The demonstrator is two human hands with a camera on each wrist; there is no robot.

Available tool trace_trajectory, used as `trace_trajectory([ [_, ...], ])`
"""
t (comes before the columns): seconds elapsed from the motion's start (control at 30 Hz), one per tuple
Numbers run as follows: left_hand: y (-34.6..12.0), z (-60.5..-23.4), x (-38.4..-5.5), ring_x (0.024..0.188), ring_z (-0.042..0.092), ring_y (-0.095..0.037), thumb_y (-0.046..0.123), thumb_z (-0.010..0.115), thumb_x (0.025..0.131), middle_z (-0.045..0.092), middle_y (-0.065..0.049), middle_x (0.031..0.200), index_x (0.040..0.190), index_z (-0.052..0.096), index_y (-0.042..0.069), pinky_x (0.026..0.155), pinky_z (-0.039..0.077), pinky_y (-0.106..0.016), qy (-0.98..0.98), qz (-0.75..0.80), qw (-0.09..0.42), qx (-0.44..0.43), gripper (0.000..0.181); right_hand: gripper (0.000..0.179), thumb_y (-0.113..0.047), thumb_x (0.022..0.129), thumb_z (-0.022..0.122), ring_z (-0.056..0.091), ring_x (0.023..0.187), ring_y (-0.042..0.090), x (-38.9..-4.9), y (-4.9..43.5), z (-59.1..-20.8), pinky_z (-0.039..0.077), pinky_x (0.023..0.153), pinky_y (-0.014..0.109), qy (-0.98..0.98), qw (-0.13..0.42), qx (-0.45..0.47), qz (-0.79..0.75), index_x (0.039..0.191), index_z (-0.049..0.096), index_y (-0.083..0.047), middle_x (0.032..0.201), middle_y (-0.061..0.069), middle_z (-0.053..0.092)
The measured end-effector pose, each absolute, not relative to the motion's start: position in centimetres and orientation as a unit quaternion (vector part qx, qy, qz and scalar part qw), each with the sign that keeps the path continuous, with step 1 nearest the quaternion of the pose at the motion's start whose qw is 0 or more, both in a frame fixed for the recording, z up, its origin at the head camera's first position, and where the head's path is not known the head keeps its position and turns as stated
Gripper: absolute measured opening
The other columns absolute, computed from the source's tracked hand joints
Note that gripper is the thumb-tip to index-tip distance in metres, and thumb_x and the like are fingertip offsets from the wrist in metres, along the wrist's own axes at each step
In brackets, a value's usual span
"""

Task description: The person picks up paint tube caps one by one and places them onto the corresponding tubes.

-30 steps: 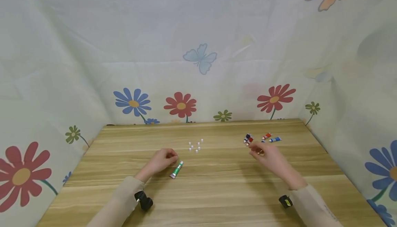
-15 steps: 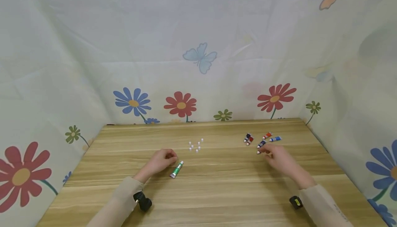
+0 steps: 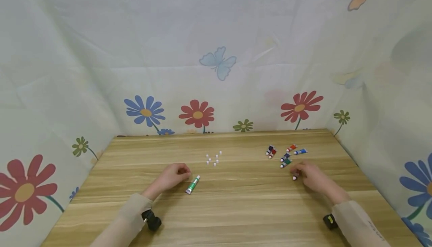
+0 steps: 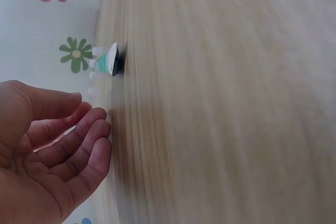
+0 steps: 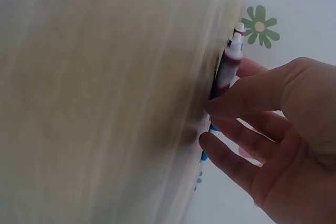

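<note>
My right hand [image 3: 309, 175] pinches a small paint tube [image 5: 230, 66] with a white cap and a dark red label, low over the table at the right. Thumb and fingers cover its rear part, and the capped end points away from the palm. My left hand [image 3: 173, 175] rests at the left with loosely curled fingers and nothing in them. Just right of it lies a green paint tube [image 3: 193, 184], crimped end towards me; the left wrist view shows that tube [image 4: 108, 60] beyond the fingertips.
Near the right hand lie a dark green tube [image 3: 286, 163], a navy tube [image 3: 285, 157], a dark red tube [image 3: 272, 153], a black tube [image 3: 269, 150], an orange-red tube [image 3: 291, 148] and a blue tube [image 3: 300, 151]. Several small white cubes [image 3: 217, 161] lie mid-table. Flowered cloth [image 3: 263, 71] surrounds the table.
My right hand has moved right and towards me, uncovering the navy and dark green tubes; the dark red tube now shows under its fingers. The left hand has barely moved.
</note>
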State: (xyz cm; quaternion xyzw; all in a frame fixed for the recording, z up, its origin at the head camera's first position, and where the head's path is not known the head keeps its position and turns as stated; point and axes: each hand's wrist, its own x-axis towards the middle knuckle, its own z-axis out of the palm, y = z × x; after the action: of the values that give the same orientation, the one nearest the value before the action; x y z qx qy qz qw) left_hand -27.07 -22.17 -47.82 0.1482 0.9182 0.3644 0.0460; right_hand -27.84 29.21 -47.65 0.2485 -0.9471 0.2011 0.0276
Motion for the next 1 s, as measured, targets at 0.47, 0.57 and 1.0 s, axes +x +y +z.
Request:
trace_trajectory([
  [0.47, -22.5, -47.4, -26.9, 0.074, 0.055, -0.012, 0.011, 0.065, 0.097, 0.064, 0.002, 0.081, 0.093, 0.068, 0.008, 0.068, 0.048, -0.029, 0.923, 0.345, 0.052, 0.162, 0.006, 0.022, 0.002, 0.084, 0.075, 0.063, 0.087, 0.025, -28.0, 30.2, -47.5, 0.053, 0.078, 0.048, -0.953, 0.008, 0.225, 0.204, 0.105, 0.072, -0.002, 0.095, 0.006, 0.066],
  [0.57, -22.4, -47.3, -27.0, 0.075, 0.056, -0.014, 0.010, 0.066, 0.097, 0.064, 0.002, 0.082, 0.094, 0.068, 0.008, 0.070, 0.048, -0.032, 0.924, 0.345, 0.055, 0.154, 0.005, 0.020, -0.001, 0.085, 0.075, 0.060, 0.083, 0.020, -28.0, 30.2, -47.4, 0.052, 0.074, 0.044, -0.954, 0.003, 0.220, 0.204, 0.104, 0.072, -0.003, 0.093, 0.003, 0.065],
  [1.0, -21.5, -46.9, -27.1, 0.073, 0.058, -0.014, 0.013, 0.067, 0.097, 0.065, -0.001, 0.081, 0.095, 0.068, 0.006, 0.067, 0.050, -0.032, 0.924, 0.341, 0.066, 0.161, 0.007, 0.018, -0.003, 0.085, 0.076, 0.058, 0.078, 0.015, -28.3, 30.0, -47.5, 0.050, 0.070, 0.038, -0.952, -0.005, 0.219, 0.215, 0.103, 0.072, -0.001, 0.087, -0.001, 0.062],
])
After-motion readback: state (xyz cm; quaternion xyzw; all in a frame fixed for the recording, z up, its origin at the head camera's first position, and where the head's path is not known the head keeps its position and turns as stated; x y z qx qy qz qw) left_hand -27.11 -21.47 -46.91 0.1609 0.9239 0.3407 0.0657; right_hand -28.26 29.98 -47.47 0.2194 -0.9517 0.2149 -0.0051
